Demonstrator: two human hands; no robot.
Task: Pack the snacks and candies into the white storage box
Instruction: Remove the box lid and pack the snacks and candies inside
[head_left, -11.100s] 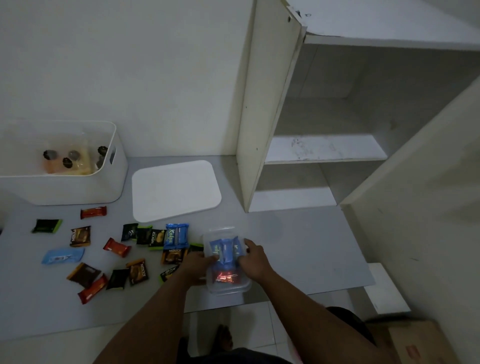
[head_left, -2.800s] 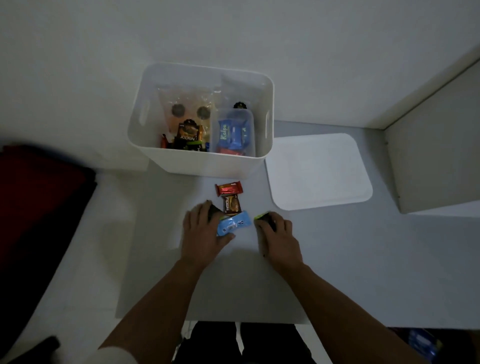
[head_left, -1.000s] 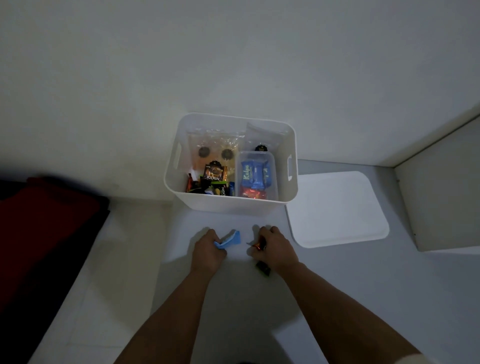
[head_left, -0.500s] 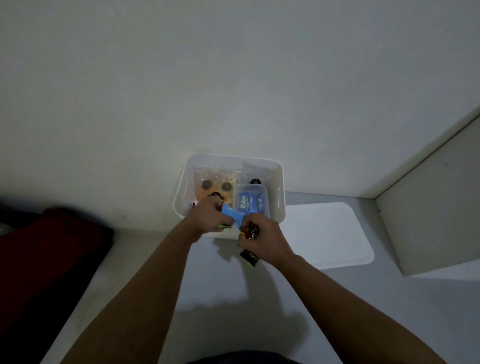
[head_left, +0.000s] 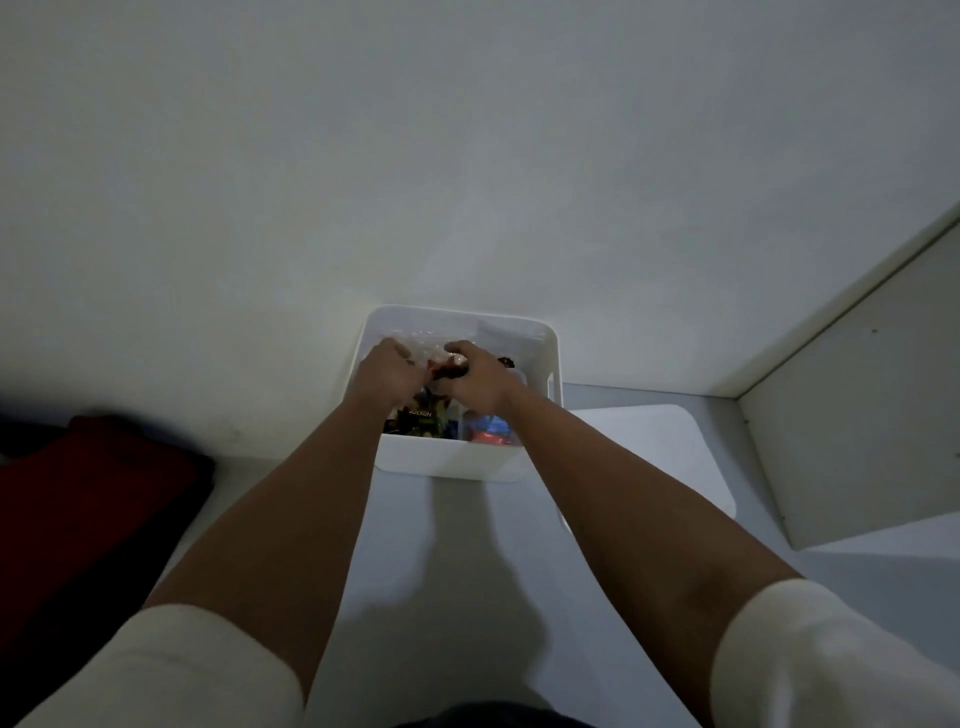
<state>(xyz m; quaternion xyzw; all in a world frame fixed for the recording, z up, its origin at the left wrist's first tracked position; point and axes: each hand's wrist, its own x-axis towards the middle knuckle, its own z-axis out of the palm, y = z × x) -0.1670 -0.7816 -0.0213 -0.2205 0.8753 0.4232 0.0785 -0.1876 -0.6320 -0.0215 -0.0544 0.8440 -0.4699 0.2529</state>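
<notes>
The white storage box (head_left: 447, 461) stands against the wall on a grey mat (head_left: 452, 561). Both my hands reach down into it from the near side. My right hand (head_left: 480, 375) is closed around dark and red snack packets (head_left: 451, 371) above the box's middle. Just left of it, my left hand (head_left: 387, 370) has its fingers curled, and what they hold is hidden. Below the hands, loose snack packets (head_left: 422, 415) lie in the box's left part. A clear container with blue packets (head_left: 488, 430) sits in its right part.
The box's flat white lid (head_left: 654, 457) lies on the mat to the right of the box. A white cabinet panel (head_left: 862, 415) stands further right. A dark red object (head_left: 78, 499) lies on the floor at the left. The wall rises directly behind the box.
Both hands have lifted the last packets off the mat and moved forward into the box. The blue packet that the left hand carried is out of sight now.
</notes>
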